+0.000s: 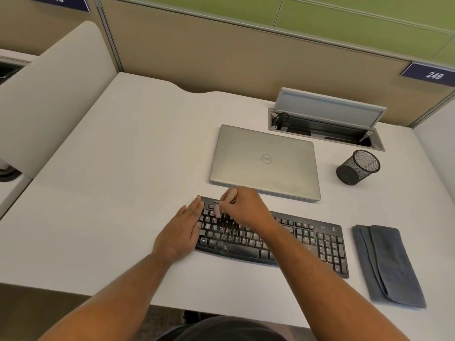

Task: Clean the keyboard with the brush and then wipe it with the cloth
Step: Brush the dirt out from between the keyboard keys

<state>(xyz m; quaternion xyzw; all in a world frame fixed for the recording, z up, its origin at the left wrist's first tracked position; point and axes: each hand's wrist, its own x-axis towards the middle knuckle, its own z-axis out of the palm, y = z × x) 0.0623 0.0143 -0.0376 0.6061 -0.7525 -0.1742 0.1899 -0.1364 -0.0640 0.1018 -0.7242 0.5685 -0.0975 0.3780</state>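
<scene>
The right hand [242, 209] pinches the brush [218, 210] over the upper left keys of the keyboard [272, 236]; the left hand [183, 228] lies flat, fingers straight, steadying its left end. Hard strokes may throw crumbs over the worktop [123, 168] or toward the cloth [387, 263], which lies just right of the keyboard.

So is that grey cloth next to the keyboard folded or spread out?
Folded. The grey cloth lies as a narrow strip with overlapping layers and creases along its length, right of the keyboard.
</scene>
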